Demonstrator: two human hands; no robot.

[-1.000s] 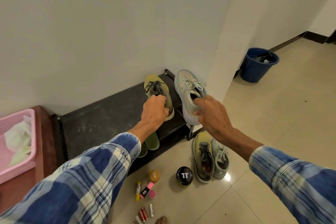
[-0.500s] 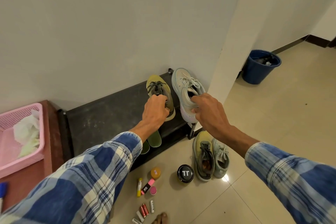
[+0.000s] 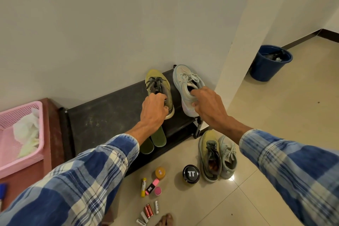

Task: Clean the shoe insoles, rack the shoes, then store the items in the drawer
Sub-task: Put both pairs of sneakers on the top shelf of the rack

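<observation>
The black shoe rack [image 3: 113, 115] is standing against the wall. Left of the rack, a pink basket [image 3: 22, 159] holding crumpled pale material is sitting on a reddish-brown desk [image 3: 53, 134]. Well right of the rack, past the wall corner, a blue bucket [image 3: 266, 68] is standing on the floor.

At the right end of the rack's top, 2 shoes are pointing toes to the wall: a yellow shoe [image 3: 156, 79] and, just right of it, a pale blue shoe [image 3: 185, 82] that is tilting sideways. The left hand [image 3: 154, 110] is gripping the yellow shoe at its heel, its fingers [image 3: 161, 97] curling over the collar. The right hand [image 3: 209, 106] is gripping the pale blue shoe, with its fingers [image 3: 197, 94] hooking into the opening and its thumb pressing the outer side.

On the floor in front of the rack's right end, another yellow shoe [image 3: 209, 154] and another pale blue shoe [image 3: 227, 156] are lying touching. 2 green insoles [image 3: 159, 138] are showing at the rack's front, below the left wrist.

Also on the floor in front of the rack are sitting a black round tin [image 3: 191, 173], an orange jar [image 3: 160, 173] and a scatter of small tubes [image 3: 143, 187]
</observation>
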